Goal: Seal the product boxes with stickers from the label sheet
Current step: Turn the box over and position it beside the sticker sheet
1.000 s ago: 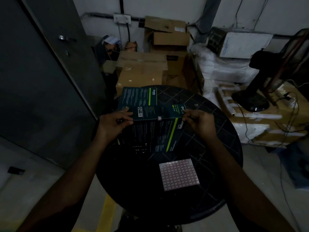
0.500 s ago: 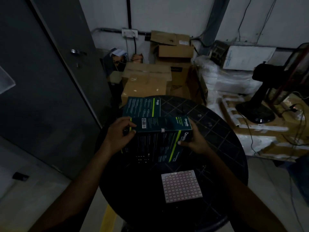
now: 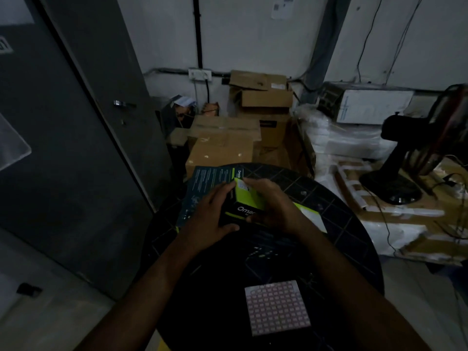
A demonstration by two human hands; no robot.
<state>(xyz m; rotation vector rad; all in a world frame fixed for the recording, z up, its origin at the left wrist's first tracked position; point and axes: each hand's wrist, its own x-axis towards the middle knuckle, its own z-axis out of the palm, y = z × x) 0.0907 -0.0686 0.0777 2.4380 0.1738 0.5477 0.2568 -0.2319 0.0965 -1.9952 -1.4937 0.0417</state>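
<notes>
A dark product box (image 3: 247, 202) with a lime-green end face is held over the round black table (image 3: 354, 231), turned so the green end points up and away. My left hand (image 3: 211, 219) grips its left side, thumb under the near edge. My right hand (image 3: 273, 203) grips its right side, fingers curled over the top. A second dark box (image 3: 210, 183) lies flat on the table's far left, partly hidden by my hands. The pink label sheet (image 3: 277, 306) lies flat near the table's front edge, apart from both hands.
Brown cardboard cartons (image 3: 222, 145) are stacked behind the table. White wrapped bundles (image 3: 354, 138) and a black floor fan (image 3: 400, 168) stand at the right. A grey door (image 3: 76, 148) runs along the left.
The held box has been turned from lying lengthwise to showing its green end face. Both hands closed in on it. The view shifted upward, so table and sheet sit lower.
</notes>
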